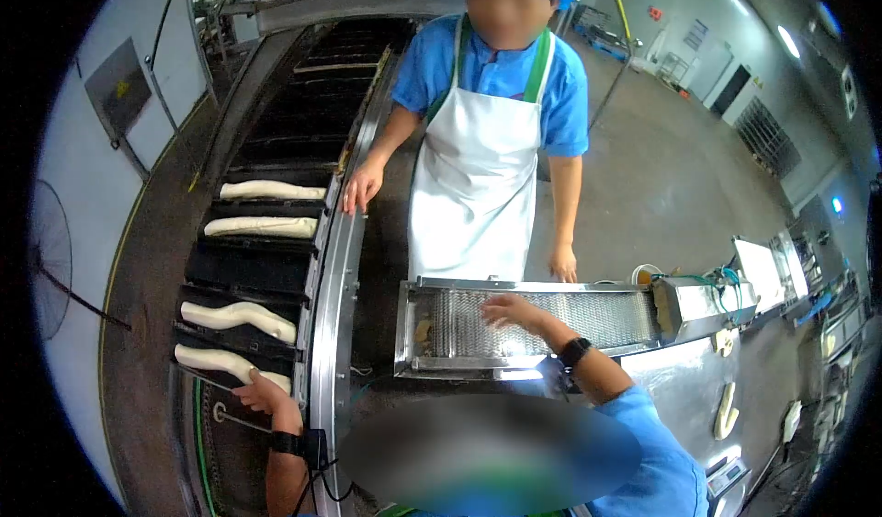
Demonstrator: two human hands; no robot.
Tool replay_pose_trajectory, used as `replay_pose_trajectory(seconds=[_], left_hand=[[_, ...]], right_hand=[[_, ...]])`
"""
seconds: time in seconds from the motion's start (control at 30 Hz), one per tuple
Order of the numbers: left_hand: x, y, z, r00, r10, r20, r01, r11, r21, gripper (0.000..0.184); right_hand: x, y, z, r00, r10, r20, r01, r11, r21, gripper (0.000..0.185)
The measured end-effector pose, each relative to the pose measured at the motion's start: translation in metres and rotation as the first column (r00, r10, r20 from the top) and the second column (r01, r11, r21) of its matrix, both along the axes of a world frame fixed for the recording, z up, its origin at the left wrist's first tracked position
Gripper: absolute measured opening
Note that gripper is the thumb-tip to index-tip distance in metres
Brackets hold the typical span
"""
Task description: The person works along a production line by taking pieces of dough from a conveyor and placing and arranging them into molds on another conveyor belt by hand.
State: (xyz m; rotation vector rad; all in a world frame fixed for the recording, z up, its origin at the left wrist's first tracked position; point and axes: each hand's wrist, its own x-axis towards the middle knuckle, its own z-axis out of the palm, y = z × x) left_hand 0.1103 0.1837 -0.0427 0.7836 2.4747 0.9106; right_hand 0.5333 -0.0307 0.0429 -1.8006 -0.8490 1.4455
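Observation:
My left hand [264, 394] is at the near edge of a black baking mould on the left line, its fingers spread and touching the lower side of a long pale dough strip [213, 359] near its right end. The strip lies in the nearest mould, slightly curved. My right hand [516, 314] hovers over a metal mesh conveyor [588, 319], fingers apart and holding nothing. Farther up the mould line lie a bent dough strip [241, 317] and two straighter ones, a lower strip [262, 227] and an upper strip [273, 190].
A steel rail [333, 333] borders the moulds. Across the mesh conveyor stands a co-worker in a white apron [478, 177], one hand [364, 186] on the rail. A steel table [675, 384] at the right bears a curved dough piece [726, 413] and a scale [727, 477].

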Motion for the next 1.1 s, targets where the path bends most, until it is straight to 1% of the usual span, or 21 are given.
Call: replay_pose_trajectory(seconds=[0.13,0.17,0.23,0.33,0.37,0.43,0.47,0.5,0.53,0.6,0.67,0.73,0.8,0.83,0.87,0.9,0.93,0.97,1.03,1.07,1.1], left_hand=[[-0.002,0.011,-0.001,0.998,-0.026,-0.049,0.028,0.999,0.031,0.064],[-0.002,0.014,-0.003,0.997,-0.013,-0.08,0.015,0.999,0.036,0.063],[-0.005,0.019,-0.005,0.994,-0.006,-0.111,0.012,0.999,0.048,0.061],[-0.015,0.023,-0.008,0.999,-0.014,-0.047,0.017,0.998,0.059,0.056],[-0.014,0.025,-0.005,1.0,-0.017,-0.026,0.019,0.998,0.063,0.054],[-0.012,0.027,0.006,0.999,0.003,-0.051,0.0,0.999,0.049,0.055],[-0.012,0.027,0.01,0.997,0.027,-0.073,-0.025,0.999,0.028,0.056],[-0.026,0.031,-0.002,1.0,-0.008,-0.015,0.008,0.999,0.032,0.059],[-0.032,0.034,-0.004,1.0,-0.004,-0.017,0.005,0.999,0.038,0.059],[-0.036,0.029,-0.003,1.0,0.02,0.001,-0.02,0.999,0.046,0.062],[-0.035,0.011,0.004,0.999,0.046,0.01,-0.047,0.998,0.051,0.063],[-0.037,-0.004,0.021,0.998,0.002,-0.057,-0.007,0.997,-0.083,0.064],[-0.055,-0.003,0.007,1.0,-0.01,-0.007,0.009,0.999,-0.045,0.064],[-0.077,0.011,-0.021,0.996,0.04,-0.08,-0.039,0.999,0.011,0.064],[-0.073,0.009,-0.011,0.984,0.093,-0.15,-0.083,0.994,0.07,0.066],[-0.08,0.002,0.007,0.998,-0.043,0.053,0.046,0.997,-0.065,0.073],[-0.093,0.005,-0.01,0.998,-0.042,0.051,0.045,0.996,-0.071,0.073],[-0.121,0.015,-0.045,1.0,0.002,-0.01,-0.003,0.996,-0.084,0.074],[-0.157,0.028,-0.088,0.995,0.061,-0.075,-0.071,0.989,-0.132,0.073],[-0.164,0.027,-0.104,0.996,0.06,-0.068,-0.069,0.988,-0.137,0.073],[-0.164,0.023,-0.109,0.981,0.063,-0.185,-0.068,0.997,-0.022,0.072]], right_hand=[[0.06,-0.064,-0.034,0.956,-0.28,-0.085,0.282,0.959,0.007,0.027],[0.066,-0.076,-0.023,0.94,-0.338,-0.038,0.338,0.941,-0.021,0.027],[0.094,-0.106,-0.039,0.89,-0.455,-0.038,0.453,0.89,-0.059,0.027],[0.132,-0.155,-0.059,0.818,-0.568,0.085,0.574,0.817,-0.056,0.028],[0.138,-0.169,-0.062,0.732,-0.671,0.117,0.677,0.736,-0.014,0.03],[0.164,-0.2,-0.09,0.539,-0.745,0.393,0.804,0.594,0.022,0.037],[0.188,-0.228,-0.124,0.348,-0.529,0.774,0.757,0.645,0.101,0.039],[0.203,-0.244,-0.145,0.037,-0.225,0.974,0.687,0.713,0.139,0.042],[0.179,-0.233,-0.088,0.23,-0.385,0.894,0.863,0.506,-0.004,0.05],[0.175,-0.249,-0.079,0.081,-0.486,0.87,0.96,0.271,0.063,0.06],[0.191,-0.278,-0.099,0.011,-0.473,0.881,0.983,0.168,0.078,0.066],[0.204,-0.298,-0.107,0.103,-0.513,0.852,0.98,0.199,0.001,0.072],[0.208,-0.297,-0.112,0.104,-0.52,0.848,0.988,0.155,-0.026,0.076],[0.209,-0.292,-0.114,0.152,-0.517,0.843,0.977,0.205,-0.051,0.076],[0.212,-0.288,-0.115,0.199,-0.51,0.837,0.964,0.255,-0.075,0.076],[0.217,-0.287,-0.119,0.224,-0.47,0.854,0.964,0.235,-0.123,0.078],[0.223,-0.287,-0.13,0.225,-0.465,0.856,0.964,0.235,-0.126,0.078],[0.234,-0.294,-0.152,0.286,-0.404,0.869,0.941,0.29,-0.175,0.079],[0.215,-0.276,-0.113,0.29,-0.614,0.734,0.95,0.277,-0.144,0.084],[0.228,-0.282,-0.137,0.237,-0.528,0.816,0.955,0.282,-0.095,0.071],[0.23,-0.279,-0.143,0.175,-0.432,0.885,0.957,0.285,-0.05,0.057]])
